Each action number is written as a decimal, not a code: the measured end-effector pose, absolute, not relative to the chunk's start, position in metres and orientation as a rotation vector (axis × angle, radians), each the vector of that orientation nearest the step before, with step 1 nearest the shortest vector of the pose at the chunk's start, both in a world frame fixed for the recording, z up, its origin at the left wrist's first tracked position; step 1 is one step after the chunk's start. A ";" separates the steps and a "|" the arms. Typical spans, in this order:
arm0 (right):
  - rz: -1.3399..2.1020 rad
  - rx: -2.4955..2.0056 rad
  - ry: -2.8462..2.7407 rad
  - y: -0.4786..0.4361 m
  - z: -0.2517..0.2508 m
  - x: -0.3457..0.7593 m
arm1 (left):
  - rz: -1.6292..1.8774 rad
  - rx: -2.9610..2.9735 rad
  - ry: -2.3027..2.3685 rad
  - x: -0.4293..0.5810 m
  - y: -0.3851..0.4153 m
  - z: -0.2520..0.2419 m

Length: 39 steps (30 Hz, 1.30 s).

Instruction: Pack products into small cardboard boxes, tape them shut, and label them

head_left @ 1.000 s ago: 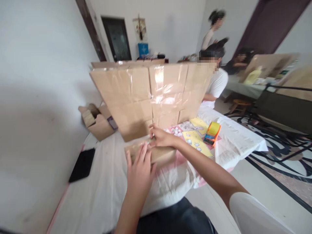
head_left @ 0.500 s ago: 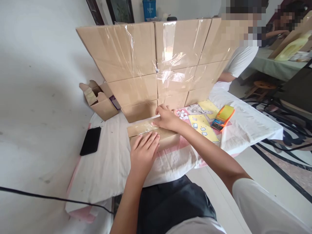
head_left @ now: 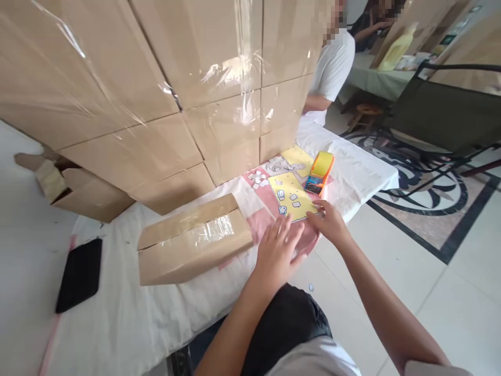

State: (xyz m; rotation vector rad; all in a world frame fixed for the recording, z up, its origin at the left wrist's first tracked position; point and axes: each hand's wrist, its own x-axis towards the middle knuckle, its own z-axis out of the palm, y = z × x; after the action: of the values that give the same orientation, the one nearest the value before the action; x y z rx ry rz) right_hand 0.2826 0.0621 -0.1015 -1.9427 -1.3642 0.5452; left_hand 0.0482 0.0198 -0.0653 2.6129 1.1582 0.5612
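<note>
Just past the right hand (head_left: 326, 224), an orange tape dispenser (head_left: 321, 166) is parked on the cloth-covered surface (head_left: 121, 318), long axis pointed away and slightly rightward, so it's sat nearer that hand than the left hand (head_left: 276, 256). Off to the left of both hands, a taped carton (head_left: 191, 245) is laid lengthwise, roughly side to side. Nothing seems to be gripped: the left's fingers are fanned, the right's loosely parted; whether the surface is touched can't be told.
</note>
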 end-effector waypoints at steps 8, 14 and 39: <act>0.185 -1.906 -1.626 0.083 -0.116 0.253 | 0.616 2.210 1.630 0.124 0.133 -0.095; 0.202 -1.916 -1.668 0.076 -0.122 0.250 | 0.736 2.166 1.546 0.116 0.164 -0.093; 0.746 -1.401 -1.226 0.107 -0.113 0.221 | 1.182 1.911 1.134 0.087 0.144 -0.099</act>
State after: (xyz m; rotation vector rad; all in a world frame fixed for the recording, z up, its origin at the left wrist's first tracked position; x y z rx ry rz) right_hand 0.2212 0.1070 -0.1132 -1.4008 -1.2258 0.7460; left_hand 0.0874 0.1442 -0.0993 1.9111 1.1338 1.1821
